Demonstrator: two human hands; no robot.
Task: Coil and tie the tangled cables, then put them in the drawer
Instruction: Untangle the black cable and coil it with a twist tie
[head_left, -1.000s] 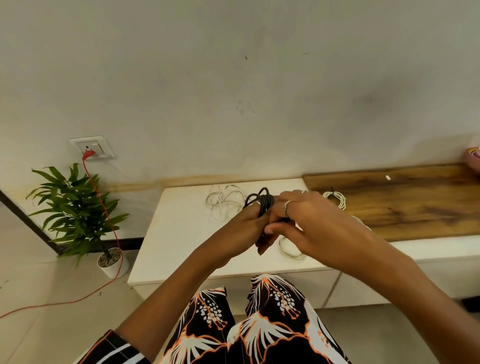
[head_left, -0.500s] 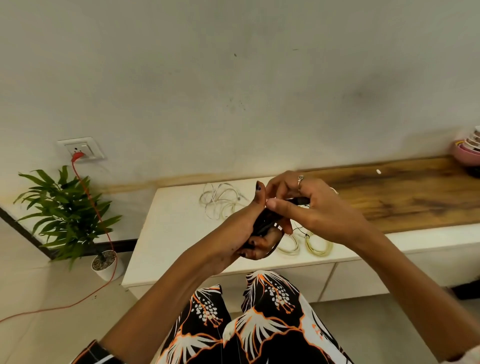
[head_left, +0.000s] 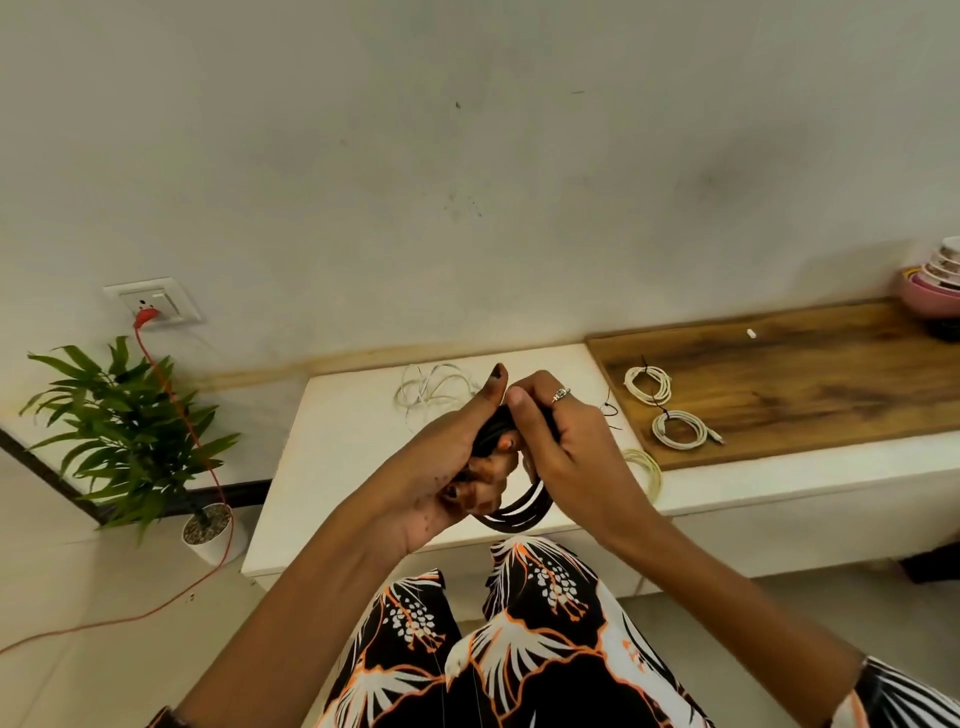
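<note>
White counter (head_left: 363, 467), black cable (head_left: 519, 512) (unlabelled)

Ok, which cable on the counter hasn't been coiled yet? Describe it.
Start at the white counter, left of the wooden board. Near the wall lies the loose white cable, sprawled in untidy loops with no tie, unlike the neat tied coils on the board.

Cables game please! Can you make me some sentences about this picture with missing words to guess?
1. Both hands hold a coiled cable whose colour is ____.
2. The two tied white coils lie on the ____ part of the counter.
3. The loose white cable lies on the ____ part of the counter.
4. The red cord plugs into the wall ____.

Missing words: black; wooden; white; socket
</note>
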